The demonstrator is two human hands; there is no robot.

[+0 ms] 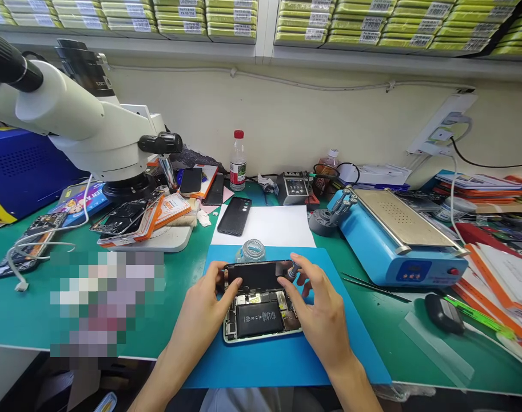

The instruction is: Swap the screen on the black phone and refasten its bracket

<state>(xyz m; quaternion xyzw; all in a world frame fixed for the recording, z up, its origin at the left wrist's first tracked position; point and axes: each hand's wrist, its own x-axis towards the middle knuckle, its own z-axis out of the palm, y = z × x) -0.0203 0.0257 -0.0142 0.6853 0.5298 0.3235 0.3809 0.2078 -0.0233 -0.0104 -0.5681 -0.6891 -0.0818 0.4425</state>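
An opened phone (261, 317) lies on a blue mat (286, 360), its black battery and circuit boards exposed. Its black screen panel (256, 276) is tilted up at the far end. My left hand (211, 300) grips the screen panel's left edge with thumb on top. My right hand (314, 300) is closed on the panel's right edge, its fingers also around a small grey tool (292, 270). A small round clear container (252, 250) stands just beyond the phone.
A white microscope (72, 114) stands at the left over several phone parts. A black phone (234, 216) lies on white paper (278, 226). A blue heating machine (393, 240) sits right, tweezers (372, 286) before it. A bottle (238, 161) stands at the back.
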